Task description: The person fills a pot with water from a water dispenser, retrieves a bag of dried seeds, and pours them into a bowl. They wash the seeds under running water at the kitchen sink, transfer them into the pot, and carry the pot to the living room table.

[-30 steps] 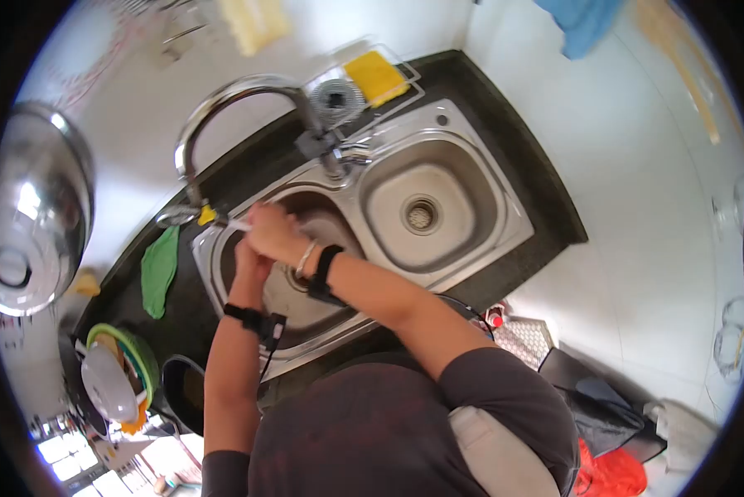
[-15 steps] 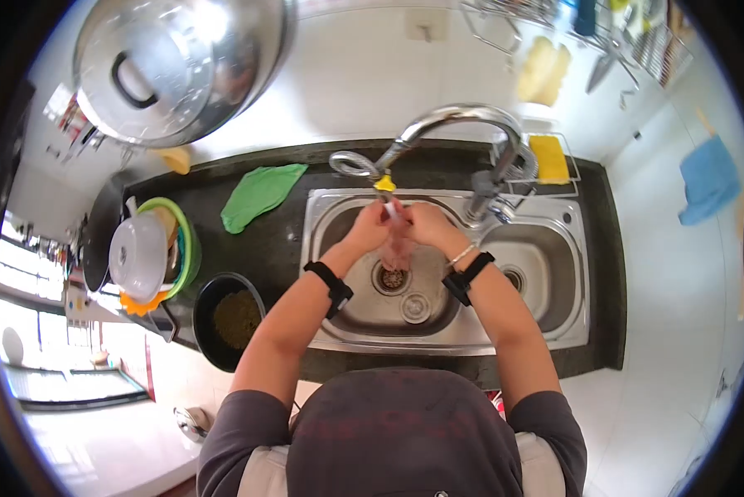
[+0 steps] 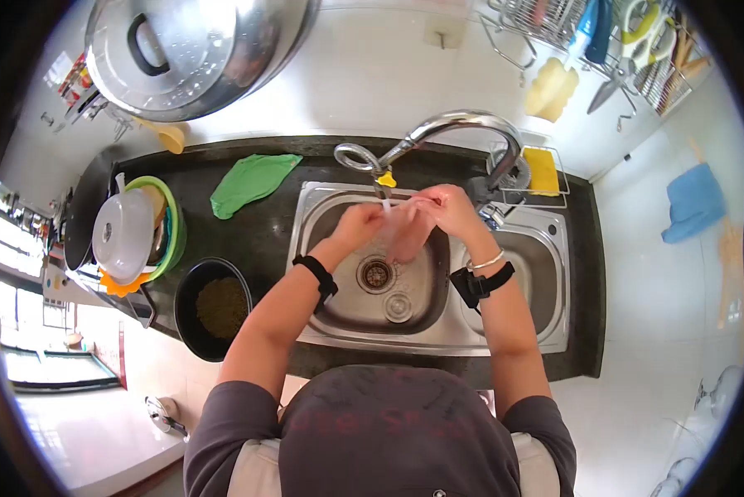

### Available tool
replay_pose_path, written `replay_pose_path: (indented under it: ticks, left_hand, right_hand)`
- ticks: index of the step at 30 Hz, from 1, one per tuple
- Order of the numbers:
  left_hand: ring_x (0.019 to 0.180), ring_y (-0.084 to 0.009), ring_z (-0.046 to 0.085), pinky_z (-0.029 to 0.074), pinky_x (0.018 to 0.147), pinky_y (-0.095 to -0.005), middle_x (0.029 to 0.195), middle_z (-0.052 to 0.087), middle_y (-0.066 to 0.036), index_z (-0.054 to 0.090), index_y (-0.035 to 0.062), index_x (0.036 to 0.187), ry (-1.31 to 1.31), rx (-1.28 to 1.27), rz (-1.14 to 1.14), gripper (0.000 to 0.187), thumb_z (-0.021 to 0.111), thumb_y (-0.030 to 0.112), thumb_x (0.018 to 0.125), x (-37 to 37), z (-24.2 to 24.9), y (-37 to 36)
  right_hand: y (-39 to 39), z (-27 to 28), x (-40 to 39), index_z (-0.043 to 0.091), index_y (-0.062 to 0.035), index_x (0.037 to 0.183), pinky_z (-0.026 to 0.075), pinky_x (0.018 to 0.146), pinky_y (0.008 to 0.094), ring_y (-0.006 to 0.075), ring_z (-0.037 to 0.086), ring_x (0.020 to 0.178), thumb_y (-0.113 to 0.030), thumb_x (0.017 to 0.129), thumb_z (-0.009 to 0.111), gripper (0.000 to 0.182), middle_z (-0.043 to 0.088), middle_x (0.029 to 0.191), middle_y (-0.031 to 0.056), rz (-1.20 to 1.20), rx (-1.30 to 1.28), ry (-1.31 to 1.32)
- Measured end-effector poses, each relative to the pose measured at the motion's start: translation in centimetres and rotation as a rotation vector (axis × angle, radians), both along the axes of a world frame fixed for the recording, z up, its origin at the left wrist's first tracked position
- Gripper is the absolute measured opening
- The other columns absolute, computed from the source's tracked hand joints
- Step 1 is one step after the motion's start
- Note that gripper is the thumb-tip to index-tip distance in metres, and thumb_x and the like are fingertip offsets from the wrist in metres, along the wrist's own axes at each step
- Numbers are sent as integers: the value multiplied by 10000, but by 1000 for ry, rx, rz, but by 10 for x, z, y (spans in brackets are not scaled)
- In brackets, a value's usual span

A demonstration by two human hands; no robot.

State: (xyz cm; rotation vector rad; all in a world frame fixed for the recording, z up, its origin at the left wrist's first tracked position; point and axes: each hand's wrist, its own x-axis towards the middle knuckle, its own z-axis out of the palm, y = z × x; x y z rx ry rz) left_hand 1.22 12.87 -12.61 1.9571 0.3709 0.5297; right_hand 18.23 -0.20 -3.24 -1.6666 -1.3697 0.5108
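Note:
Under the tap (image 3: 386, 179), a thin, pale pink, limp piece (image 3: 410, 234) hangs over the left basin (image 3: 343, 311). My right hand (image 3: 453, 211) pinches its upper right edge. At the other side, my left hand (image 3: 360, 224) has its fingers closed at the piece's upper left end, close to the water stream. Below the piece are the round drain (image 3: 376, 274) and a small round strainer (image 3: 398, 307) lying on the basin floor.
A green cloth (image 3: 253, 184) lies on the dark counter left of the sink. Further left are a black pot (image 3: 214, 308) with brown contents and a green basin (image 3: 179, 236) of dishes. A yellow sponge (image 3: 541, 171) sits in a rack at the back right.
My right hand has moved right and up, away from my left, and the pink piece is now spread out between them. The view has shifted slightly.

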Motion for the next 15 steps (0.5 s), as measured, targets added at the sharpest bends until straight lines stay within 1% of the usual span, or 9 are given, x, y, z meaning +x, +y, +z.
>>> replay_pose_path:
  ticks: [2,5,7,9,10,11,13,14,15]
  left_hand:
    - [682,-78,520,437,603,-265,746,621,-64,640,7,897,289,16,77,117,592,47,797,3,11,7]
    - [673,-74,519,443,610,-264,721,620,-52,647,16,894,58,-39,-41,117,574,37,806,16,8,0]
    - [671,-71,521,446,613,-262,715,620,-43,646,12,893,-37,107,-96,112,580,49,812,22,10,-4]
    - [669,-68,523,450,617,-260,709,619,-33,645,7,891,-138,247,-150,109,586,61,817,24,16,-7]
    - [667,-119,560,461,631,-287,729,627,-69,653,27,875,31,118,-103,105,597,84,808,19,23,-4]
    - [666,-170,596,473,644,-314,749,634,-104,661,47,859,200,-10,-52,100,608,108,799,14,29,-2]
    - [683,-168,602,472,646,-310,764,635,-102,662,30,854,102,-97,-78,106,642,96,773,2,40,1]
    - [708,-122,574,465,652,-281,755,621,-74,664,18,854,69,-122,-8,107,649,102,789,-8,49,3]
    - [733,-76,547,457,657,-252,746,607,-45,666,6,854,35,-145,59,114,656,109,805,-18,57,7]
  right_hand:
    - [-3,-14,10,691,-49,764,480,623,345,297,624,688,-178,721,611,157,635,725,182,-55,-148,-155]
    - [-3,-49,11,668,2,854,485,745,356,326,604,838,-60,705,587,181,645,777,151,-40,-231,-513]
    - [11,-73,-9,677,-76,897,456,839,394,354,561,998,-137,673,601,244,643,904,177,-29,44,-199]
    - [25,-93,-26,666,-77,932,443,854,421,355,561,1004,-148,662,612,284,630,971,172,17,55,78]
    - [29,-100,-31,655,-78,967,429,870,449,356,560,1010,-159,651,623,327,617,1038,168,70,69,357]
    - [28,-96,-34,655,-78,967,429,870,449,356,560,1010,-159,651,623,327,617,1038,168,69,69,359]
    - [28,-89,-41,661,-84,952,406,869,513,357,569,1005,-179,646,629,322,623,1047,152,4,-325,126]
    - [31,-103,-42,667,-91,931,384,841,577,375,582,969,-197,650,625,303,647,966,163,-33,-319,-169]
    - [28,-100,-43,667,-91,931,384,841,577,375,582,969,-197,650,625,303,647,966,163,-29,-316,-164]
